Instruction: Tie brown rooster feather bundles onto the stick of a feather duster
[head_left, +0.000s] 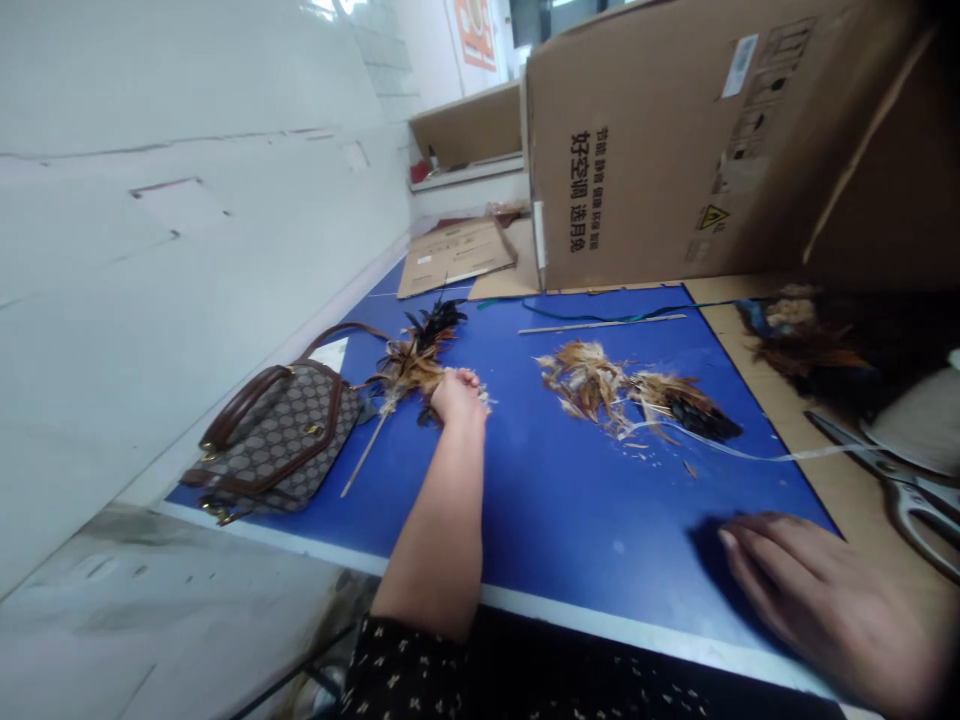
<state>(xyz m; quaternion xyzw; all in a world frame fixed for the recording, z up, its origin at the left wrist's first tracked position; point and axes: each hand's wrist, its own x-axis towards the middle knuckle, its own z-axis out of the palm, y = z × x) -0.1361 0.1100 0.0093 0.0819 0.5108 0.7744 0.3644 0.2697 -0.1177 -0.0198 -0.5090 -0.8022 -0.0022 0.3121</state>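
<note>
My left hand [459, 395] is closed at the right side of a bunch of brown and black feathers [414, 362]. Pale feather tips poke out beyond its fingers, though the grip itself is mostly hidden. A thin stick [363, 458] slants down from the bunch toward the table's front edge. Over the front right of the blue tabletop [562, 540], my right hand [817, 590] is open, its fingers loosely stretched and nothing visible in them. Between the hands lies a loose heap of tan feathers [586, 378], with darker feathers [694, 405] beside it.
A patterned handbag [292, 435] stands at the left by the wall. Scissors [892, 465], a white ribbon [742, 450] and more dark feathers [810, 345] lie at the right. A big cardboard box [645, 170] blocks the back. Another thin stick [600, 325] lies before it.
</note>
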